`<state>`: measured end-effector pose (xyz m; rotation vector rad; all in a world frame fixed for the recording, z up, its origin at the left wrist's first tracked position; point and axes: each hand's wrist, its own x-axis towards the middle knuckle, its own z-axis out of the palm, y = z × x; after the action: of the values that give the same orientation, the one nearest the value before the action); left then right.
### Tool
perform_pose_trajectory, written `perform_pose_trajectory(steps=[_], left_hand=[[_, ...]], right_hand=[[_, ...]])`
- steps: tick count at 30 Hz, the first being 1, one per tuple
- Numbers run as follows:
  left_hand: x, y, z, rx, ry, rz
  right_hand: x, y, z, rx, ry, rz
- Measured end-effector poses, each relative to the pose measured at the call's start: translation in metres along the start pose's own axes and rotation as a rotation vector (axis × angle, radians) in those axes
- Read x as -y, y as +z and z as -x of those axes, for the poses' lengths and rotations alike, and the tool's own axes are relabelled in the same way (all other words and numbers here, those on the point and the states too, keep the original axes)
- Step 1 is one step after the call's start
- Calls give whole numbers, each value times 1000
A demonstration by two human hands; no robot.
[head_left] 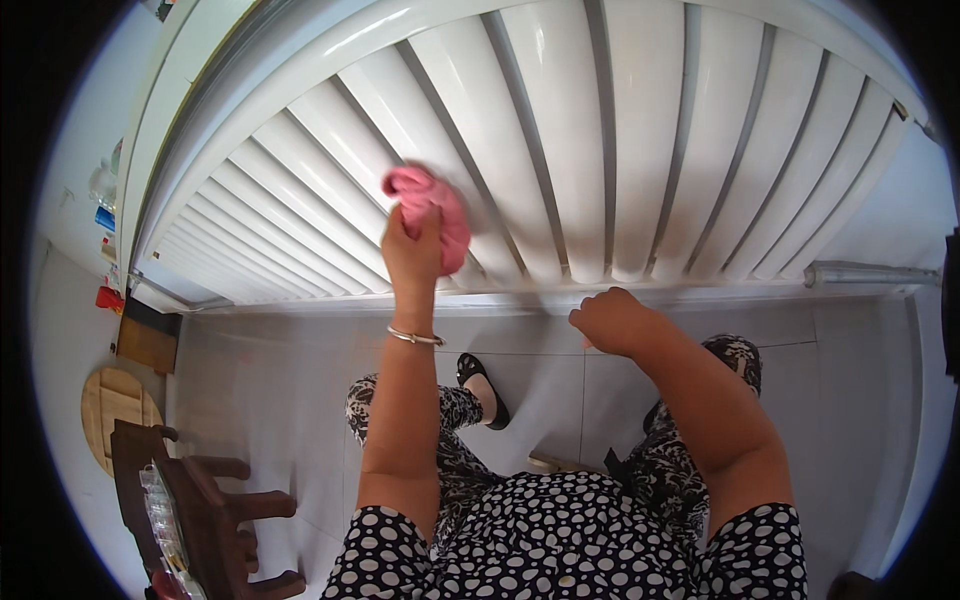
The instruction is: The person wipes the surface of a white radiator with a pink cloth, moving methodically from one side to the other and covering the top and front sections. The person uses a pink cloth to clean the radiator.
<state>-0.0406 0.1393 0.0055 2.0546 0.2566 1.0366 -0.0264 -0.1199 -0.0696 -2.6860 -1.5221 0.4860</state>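
Nearest the camera, at the bottom of the frame, a black top with white spots (560,535), with patterned trousers (460,460) just beyond. Left of centre, a pink cloth (452,225), bunched and gripped in the left hand (412,255), with the thumb on the near side. Lies in front of the white radiator (645,130), touching its slats or just short of them; cannot tell which. Key relation, judging from the pose: cloth within the left grip, reaching up and to the right of it, with its long axis leaning from upper left to lower right, roughly along the nearby slats. Right hand (618,320) farther off, right of centre near the radiator's bottom edge, with fingers bent and palm turned away; impossible to tell whether open, closed or holding anything. Hidden: the far side of the left grip and the stretch of slats behind the cloth. Cut off: the radiator's top edge, and dark wooden furniture (205,500) at lower left. Hard to make out: small items (105,218) along the left rim.
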Motion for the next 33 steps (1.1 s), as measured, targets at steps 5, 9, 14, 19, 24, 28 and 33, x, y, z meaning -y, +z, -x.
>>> perform_pose_trajectory(steps=[5, 9, 14, 19, 24, 28, 33], left_hand=[[65, 17, 49, 116, -133, 56], [91, 31, 77, 168, -186, 53], [108, 43, 101, 220, -318, 62], [148, 55, 130, 237, -435, 72], [124, 57, 124, 248, -385, -46], [62, 45, 85, -63, -91, -58], [-46, 6, 1, -12, 280, -29]], right_hand=[[6, -9, 5, 11, -11, -2], [8, -6, 7, -23, -15, 9], [9, -6, 6, 5, -11, -7], [12, -2, -1, 8, -33, 15], [8, -12, -1, 141, -4, 28], [7, -9, -1, 126, 12, 21], [-3, 5, -2, 40, -16, -12]])
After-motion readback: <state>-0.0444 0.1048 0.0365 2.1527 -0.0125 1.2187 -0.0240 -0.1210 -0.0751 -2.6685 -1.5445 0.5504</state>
